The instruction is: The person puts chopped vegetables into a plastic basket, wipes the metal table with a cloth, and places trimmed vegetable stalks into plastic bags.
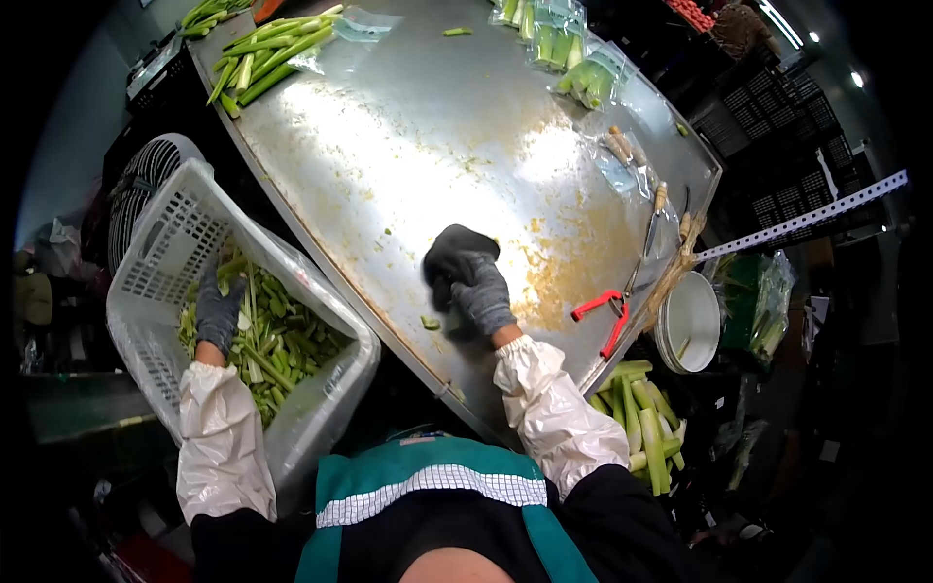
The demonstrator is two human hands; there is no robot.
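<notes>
My left hand (220,303), in a dark grey glove, is down inside the white plastic crate (355,325) at the left, its fingers around some green vegetable pieces. Cut green scraps (282,340) fill much of the crate. On the metal table (389,175), my right hand (479,291), gloved too, presses on a dark cloth (457,251) with its fingers closed on it. A small green scrap (430,323) lies just left of that hand. Yellowish-brown stains spread over the tabletop to its right.
Green stalks (277,53) lie at the table's far left, bagged stalks (591,78) at the far right. Red-handled shears (612,316) and knives (653,219) rest near the right edge. Beyond it stand a white bucket (690,321) and more cut stalks (646,423).
</notes>
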